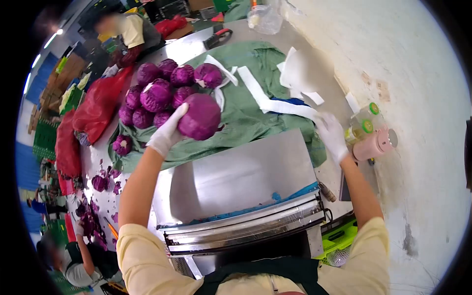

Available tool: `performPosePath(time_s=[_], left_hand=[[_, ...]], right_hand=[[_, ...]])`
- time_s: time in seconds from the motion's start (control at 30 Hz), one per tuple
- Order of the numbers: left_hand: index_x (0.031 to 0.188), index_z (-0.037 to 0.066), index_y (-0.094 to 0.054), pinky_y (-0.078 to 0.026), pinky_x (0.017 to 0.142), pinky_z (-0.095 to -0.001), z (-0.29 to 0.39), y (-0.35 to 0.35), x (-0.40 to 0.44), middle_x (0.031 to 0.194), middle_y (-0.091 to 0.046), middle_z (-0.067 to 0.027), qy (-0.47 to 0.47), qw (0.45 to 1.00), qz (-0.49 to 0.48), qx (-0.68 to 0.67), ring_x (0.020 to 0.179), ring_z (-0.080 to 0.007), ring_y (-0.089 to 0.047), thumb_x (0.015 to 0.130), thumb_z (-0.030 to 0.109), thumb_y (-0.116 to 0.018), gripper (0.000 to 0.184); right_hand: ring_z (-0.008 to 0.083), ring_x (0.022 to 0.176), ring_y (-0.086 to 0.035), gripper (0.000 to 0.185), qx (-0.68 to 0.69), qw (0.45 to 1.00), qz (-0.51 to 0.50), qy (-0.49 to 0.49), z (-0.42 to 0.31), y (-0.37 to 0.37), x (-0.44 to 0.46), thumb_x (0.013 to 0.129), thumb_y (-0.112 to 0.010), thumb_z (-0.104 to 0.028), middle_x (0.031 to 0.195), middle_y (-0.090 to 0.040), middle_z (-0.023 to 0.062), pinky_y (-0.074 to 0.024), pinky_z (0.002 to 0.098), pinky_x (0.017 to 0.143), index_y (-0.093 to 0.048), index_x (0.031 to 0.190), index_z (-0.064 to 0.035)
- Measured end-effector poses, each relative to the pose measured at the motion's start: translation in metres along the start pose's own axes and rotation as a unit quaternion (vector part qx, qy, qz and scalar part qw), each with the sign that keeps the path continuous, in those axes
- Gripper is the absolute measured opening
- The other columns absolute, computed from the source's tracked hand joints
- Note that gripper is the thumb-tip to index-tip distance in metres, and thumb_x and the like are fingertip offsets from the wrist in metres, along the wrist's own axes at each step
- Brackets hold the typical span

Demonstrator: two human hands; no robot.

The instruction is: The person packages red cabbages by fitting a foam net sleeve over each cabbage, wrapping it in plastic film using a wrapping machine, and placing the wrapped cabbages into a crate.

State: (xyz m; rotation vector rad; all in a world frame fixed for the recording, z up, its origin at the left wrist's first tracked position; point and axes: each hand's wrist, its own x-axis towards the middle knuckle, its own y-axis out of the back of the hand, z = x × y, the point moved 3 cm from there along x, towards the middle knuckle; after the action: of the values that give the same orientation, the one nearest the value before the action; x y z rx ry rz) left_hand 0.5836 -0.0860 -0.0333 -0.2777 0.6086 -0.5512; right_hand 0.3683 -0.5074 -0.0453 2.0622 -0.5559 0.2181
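My gloved left hand [167, 132] grips a large red cabbage [200, 117] from its left side, lifted over the near edge of the cabbage pile. At the right, my gloved right hand [331, 136] has its fingers closed on the end of a long white strip [290, 107], which bends and runs back across the green cloth [260, 56]. More red cabbages [156, 95] are heaped on the cloth beyond my left hand. Between my arms lies the flat metal plate [241, 172] of a wrapping machine with a roll of clear film [246, 223].
Red mesh sacks [101, 105] and cabbage scraps [88, 216] lie to the left. Along the right wall stand a pink flask [373, 145] and jars with green lids [366, 118]. A tape dispenser [217, 38] is at the back. Co-workers [132, 34] are at the left side.
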Motion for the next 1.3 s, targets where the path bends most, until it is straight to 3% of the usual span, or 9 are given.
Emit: performPosePath(time_s=[0.23, 0.3, 0.5, 0.73, 0.9, 1.03, 1.07, 1.13, 1.3], left_hand=[[0.142, 0.009, -0.034, -0.044, 0.101, -0.0440, 0.033, 0.104, -0.203, 0.137, -0.046, -0.0113, -0.096, 0.974, 0.178, 0.099, 0.123, -0.0262, -0.050, 0.081, 0.043, -0.072, 0.079], [0.140, 0.008, -0.036, -0.048, 0.097, -0.0410, 0.028, 0.114, -0.260, 0.130, -0.049, -0.0142, -0.111, 0.941, 0.254, 0.196, 0.115, -0.0262, -0.055, 0.080, 0.039, -0.075, 0.079], [0.132, 0.013, -0.047, -0.046, 0.095, -0.0427, -0.021, 0.095, -0.343, 0.123, -0.051, -0.0232, -0.145, 0.545, 0.416, 0.713, 0.112, -0.0387, -0.053, 0.054, 0.034, -0.081, 0.087], [0.141, 0.025, -0.038, -0.039, 0.101, -0.0510, -0.084, 0.089, -0.360, 0.135, -0.042, -0.0210, -0.086, 0.541, 0.394, 0.738, 0.126, -0.0462, -0.039, 0.059, 0.033, -0.080, 0.093], [0.144, 0.014, -0.034, -0.032, 0.105, -0.0522, -0.102, 0.110, -0.375, 0.138, -0.037, -0.0273, -0.314, 0.567, 0.522, 0.555, 0.133, -0.0441, -0.031, 0.064, 0.053, -0.078, 0.099], [0.128, 0.002, -0.054, -0.039, 0.101, -0.0436, -0.111, 0.089, -0.390, 0.124, -0.051, -0.0262, -0.425, 0.506, 0.620, 0.423, 0.114, -0.0399, -0.051, 0.080, 0.030, -0.071, 0.058], [0.125, 0.002, -0.057, -0.042, 0.099, -0.0396, -0.121, 0.077, -0.391, 0.120, -0.055, -0.0185, -0.395, 0.552, 0.621, 0.391, 0.113, -0.0301, -0.053, 0.086, 0.021, -0.066, 0.044], [0.123, 0.004, -0.058, -0.046, 0.090, -0.0309, -0.118, -0.008, -0.390, 0.114, -0.058, -0.0094, -0.438, 0.807, 0.387, 0.084, 0.106, -0.0181, -0.055, 0.091, 0.017, -0.062, 0.035], [0.119, 0.003, -0.060, -0.048, 0.071, -0.0203, -0.162, -0.113, -0.369, 0.109, -0.062, -0.0050, -0.305, 0.920, 0.242, -0.034, 0.090, -0.0072, -0.059, 0.091, 0.017, -0.064, 0.032]], right_hand=[[0.0346, 0.086, -0.063, 0.024, -0.191, 0.967, -0.165, 0.044, 0.050, -0.094, 0.065, 0.073, -0.068, -0.024, 0.093, -0.068, 0.0160, -0.0485, 0.0454, 0.077, -0.070, 0.091, -0.0077], [0.0345, 0.081, -0.060, 0.017, -0.160, 0.979, -0.084, 0.092, 0.048, -0.079, 0.057, 0.073, -0.068, -0.020, 0.084, -0.063, 0.0156, -0.0462, 0.0453, 0.074, -0.065, 0.081, -0.0057], [0.0308, 0.082, -0.057, 0.015, -0.002, 0.999, -0.041, 0.018, -0.023, -0.003, 0.042, 0.089, -0.055, -0.015, 0.085, -0.057, 0.0168, -0.0449, 0.0385, 0.076, -0.055, 0.098, -0.0032], [0.0146, 0.082, -0.050, 0.013, 0.121, 0.991, -0.040, 0.049, -0.129, 0.074, -0.026, 0.092, -0.051, -0.009, 0.089, -0.054, 0.0060, -0.0425, 0.0296, 0.075, -0.051, 0.101, -0.0010], [0.0097, 0.078, -0.047, 0.008, 0.258, 0.938, -0.233, 0.014, -0.191, 0.075, -0.104, 0.091, -0.054, -0.009, 0.082, -0.052, 0.0006, -0.0416, 0.0253, 0.072, -0.057, 0.093, -0.0024], [0.0096, 0.074, -0.047, 0.007, 0.303, 0.906, -0.294, -0.023, -0.253, 0.058, -0.168, 0.088, -0.058, -0.010, 0.079, -0.052, 0.0005, -0.0420, 0.0247, 0.068, -0.056, 0.088, -0.0029], [0.0101, 0.072, -0.047, 0.008, 0.315, 0.909, -0.273, 0.017, -0.264, 0.054, -0.178, 0.088, -0.059, -0.010, 0.078, -0.053, 0.0013, -0.0421, 0.0249, 0.067, -0.055, 0.088, -0.0026], [0.0129, 0.066, -0.051, 0.014, 0.303, 0.919, -0.212, 0.133, -0.284, 0.044, -0.192, 0.088, -0.061, -0.014, 0.074, -0.055, 0.0054, -0.0433, 0.0269, 0.062, -0.054, 0.090, -0.0018], [0.0076, 0.063, -0.048, 0.013, 0.283, 0.898, -0.317, 0.118, -0.312, 0.038, -0.227, 0.090, -0.061, -0.012, 0.073, -0.052, 0.0003, -0.0422, 0.0239, 0.059, -0.052, 0.091, -0.0027]])
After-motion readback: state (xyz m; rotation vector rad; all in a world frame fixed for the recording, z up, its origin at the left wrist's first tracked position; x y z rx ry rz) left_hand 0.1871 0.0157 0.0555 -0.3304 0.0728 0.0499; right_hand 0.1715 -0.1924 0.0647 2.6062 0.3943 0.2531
